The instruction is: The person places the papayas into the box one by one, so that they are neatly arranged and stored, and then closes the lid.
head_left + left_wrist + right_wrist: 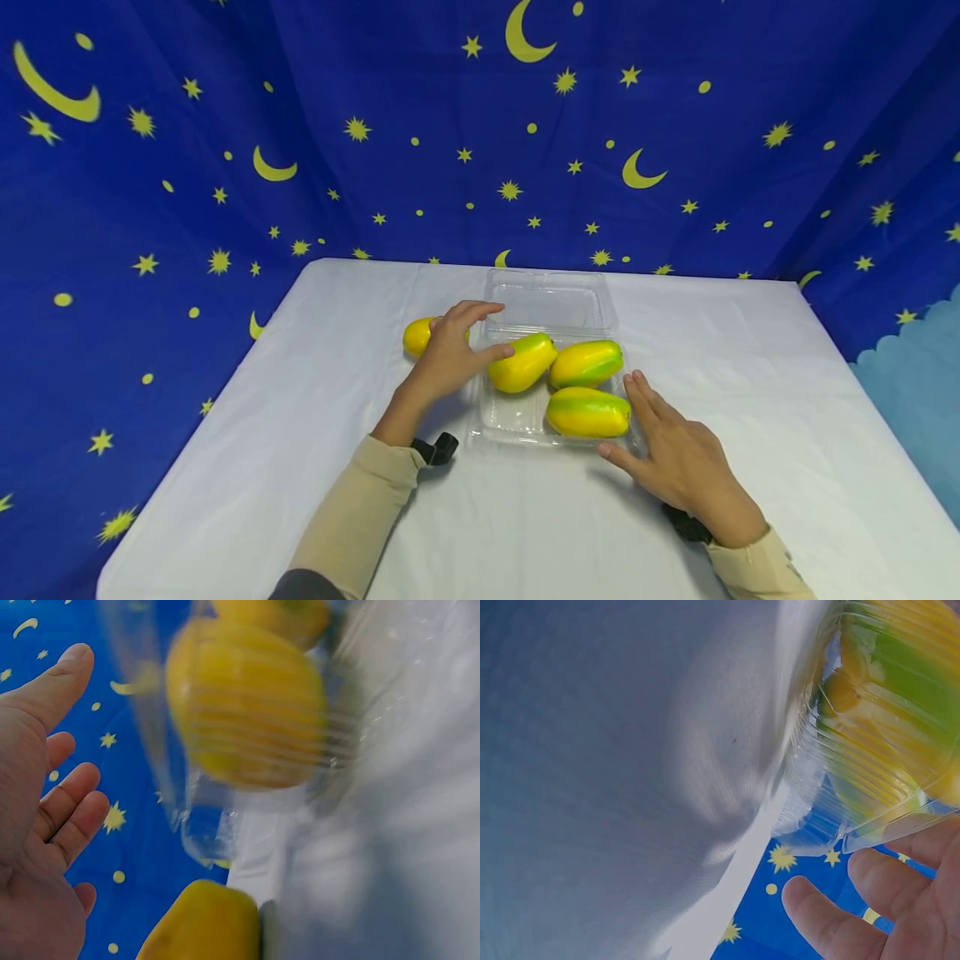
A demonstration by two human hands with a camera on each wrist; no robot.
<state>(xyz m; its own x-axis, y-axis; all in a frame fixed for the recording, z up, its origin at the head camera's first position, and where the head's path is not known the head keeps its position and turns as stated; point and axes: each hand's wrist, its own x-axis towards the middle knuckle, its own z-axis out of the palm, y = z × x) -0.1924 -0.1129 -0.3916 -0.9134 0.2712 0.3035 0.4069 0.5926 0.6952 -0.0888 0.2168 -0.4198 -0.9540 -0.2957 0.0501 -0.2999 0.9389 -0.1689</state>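
Observation:
A clear plastic clamshell box (513, 429) lies opened out on the table, its lid (551, 304) folded back on the far side. Three yellow-green papaya-shaped fruits sit in its base: a left one (516, 375), a far right one (588, 363) and a near right one (588, 414). Another such fruit (416, 337) lies outside, left of the box, partly behind my left hand (450, 354). That hand hovers at the box's left side, fingers spread and holding nothing; the left wrist view shows its palm bare. My right hand (682, 462) lies along the box's right edge, fingers extended, apparently touching the rim.
A white cloth covers the table (750, 375). Behind and to the left hangs a blue curtain (420, 83) with yellow moons and stars. Dark straps (437, 450) sit at both wrists.

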